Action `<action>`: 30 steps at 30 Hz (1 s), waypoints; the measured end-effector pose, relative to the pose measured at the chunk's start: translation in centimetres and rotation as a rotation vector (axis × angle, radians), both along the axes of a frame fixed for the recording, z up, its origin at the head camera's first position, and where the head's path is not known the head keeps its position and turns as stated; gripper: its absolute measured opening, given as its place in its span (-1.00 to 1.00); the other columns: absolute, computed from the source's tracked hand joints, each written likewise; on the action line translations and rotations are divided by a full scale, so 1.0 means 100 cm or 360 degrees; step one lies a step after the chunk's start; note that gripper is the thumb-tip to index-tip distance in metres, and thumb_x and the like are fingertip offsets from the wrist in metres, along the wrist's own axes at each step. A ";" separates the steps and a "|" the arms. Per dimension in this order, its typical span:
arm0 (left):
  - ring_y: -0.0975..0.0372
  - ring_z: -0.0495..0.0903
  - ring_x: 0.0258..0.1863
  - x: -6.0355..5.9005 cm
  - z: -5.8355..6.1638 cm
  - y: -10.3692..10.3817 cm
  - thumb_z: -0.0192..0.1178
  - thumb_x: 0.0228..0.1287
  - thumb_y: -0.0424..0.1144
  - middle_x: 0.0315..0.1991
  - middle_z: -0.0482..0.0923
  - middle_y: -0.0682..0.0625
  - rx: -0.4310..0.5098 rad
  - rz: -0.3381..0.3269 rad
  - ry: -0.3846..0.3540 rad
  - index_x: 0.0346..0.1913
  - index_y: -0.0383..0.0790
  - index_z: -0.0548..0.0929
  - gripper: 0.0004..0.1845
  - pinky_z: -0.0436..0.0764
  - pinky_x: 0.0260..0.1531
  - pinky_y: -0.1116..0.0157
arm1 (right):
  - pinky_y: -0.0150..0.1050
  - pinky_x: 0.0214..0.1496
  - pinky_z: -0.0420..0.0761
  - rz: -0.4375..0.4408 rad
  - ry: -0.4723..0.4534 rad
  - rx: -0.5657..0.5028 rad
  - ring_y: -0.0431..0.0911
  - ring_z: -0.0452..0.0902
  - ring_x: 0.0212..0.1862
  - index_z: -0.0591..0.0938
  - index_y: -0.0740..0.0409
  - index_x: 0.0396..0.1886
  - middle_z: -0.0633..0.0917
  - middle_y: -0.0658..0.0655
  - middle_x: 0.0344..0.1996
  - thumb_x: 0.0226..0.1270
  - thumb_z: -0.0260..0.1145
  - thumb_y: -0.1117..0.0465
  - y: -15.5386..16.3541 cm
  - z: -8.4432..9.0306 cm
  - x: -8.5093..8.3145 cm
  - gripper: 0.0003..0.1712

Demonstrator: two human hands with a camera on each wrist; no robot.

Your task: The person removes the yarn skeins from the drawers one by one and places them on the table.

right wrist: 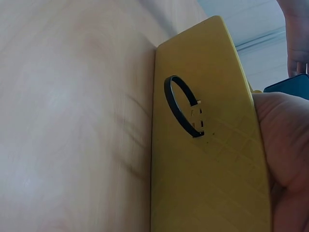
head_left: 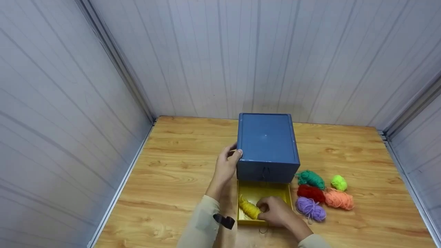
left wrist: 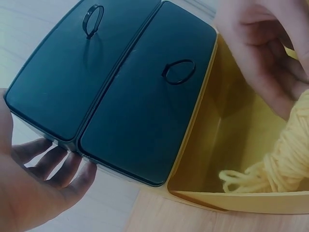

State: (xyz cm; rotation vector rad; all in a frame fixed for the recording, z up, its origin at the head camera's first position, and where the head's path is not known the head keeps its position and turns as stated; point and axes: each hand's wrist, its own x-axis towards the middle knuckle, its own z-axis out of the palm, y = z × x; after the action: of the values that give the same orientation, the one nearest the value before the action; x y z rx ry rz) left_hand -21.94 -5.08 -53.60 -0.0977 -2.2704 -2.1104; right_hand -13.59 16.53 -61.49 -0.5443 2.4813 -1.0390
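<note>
A small blue cabinet [head_left: 267, 137] stands on the table with its bottom yellow drawer [head_left: 263, 188] pulled out. My left hand [head_left: 225, 167] rests against the cabinet's left side, thumb at the top edge; in the left wrist view its fingertips [left wrist: 88, 171] touch the side by the two blue drawer fronts [left wrist: 145, 96]. Inside the yellow drawer lies a skein of yellow yarn [head_left: 248, 208]. My right hand [head_left: 278, 210] reaches over the drawer's front and holds the skein's right end with curled fingers. In the right wrist view the drawer front [right wrist: 207, 169] hides these fingertips.
Right of the drawer lie green yarn [head_left: 311, 179], red yarn [head_left: 310, 193], purple yarn [head_left: 310, 208], orange yarn [head_left: 339, 199] and a small neon-yellow ball [head_left: 339, 182]. A black loop handle [right wrist: 181, 106] sticks out from the yellow drawer front. Pale panel walls [head_left: 206, 62] enclose the wooden table [head_left: 172, 165].
</note>
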 end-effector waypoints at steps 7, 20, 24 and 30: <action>0.03 0.53 0.21 0.000 0.001 -0.002 0.18 0.46 -0.07 0.24 0.55 -0.19 0.0000 -0.0004 0.0013 0.41 -0.22 0.52 -0.45 0.57 0.20 0.08 | -0.20 -0.24 0.63 -0.0013 0.0023 0.0054 -0.18 0.57 -0.29 0.79 0.12 -0.19 0.72 -0.05 -0.36 0.07 0.58 0.08 -0.004 0.003 0.000 -0.67; 0.01 0.55 0.20 -0.001 0.001 0.000 0.18 0.46 -0.08 0.21 0.57 -0.22 -0.0014 0.0005 0.0007 0.41 -0.26 0.51 -0.45 0.59 0.20 0.08 | -0.27 -0.42 0.38 -0.0050 0.0008 0.0109 -0.17 0.39 -0.44 0.66 0.05 -0.39 0.52 -0.08 -0.54 -0.03 0.47 0.15 -0.008 0.003 -0.001 -0.80; 0.02 0.53 0.22 -0.001 0.001 0.000 0.17 0.46 -0.07 0.23 0.56 -0.21 -0.0012 0.0005 -0.0007 0.41 -0.25 0.51 -0.45 0.57 0.21 0.07 | -0.26 -0.41 0.42 -0.0074 0.0051 0.0095 -0.16 0.42 -0.42 0.67 0.06 -0.34 0.56 -0.06 -0.51 0.00 0.49 0.11 -0.006 0.002 -0.001 -0.77; 0.03 0.52 0.24 -0.001 0.001 -0.001 0.16 0.48 -0.07 0.26 0.53 -0.19 -0.0019 -0.0020 -0.0010 0.43 -0.24 0.49 -0.44 0.57 0.22 0.08 | -0.29 -0.35 0.49 -0.0073 0.0103 0.0051 -0.17 0.46 -0.36 0.68 0.05 -0.27 0.60 -0.07 -0.43 0.06 0.48 0.10 0.000 0.002 0.000 -0.75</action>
State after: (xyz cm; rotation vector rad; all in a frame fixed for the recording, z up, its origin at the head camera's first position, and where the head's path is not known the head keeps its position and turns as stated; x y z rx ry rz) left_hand -22.00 -5.18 -53.51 -0.1058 -2.2918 -2.1065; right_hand -13.59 16.51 -61.28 -0.5211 2.5739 -1.0121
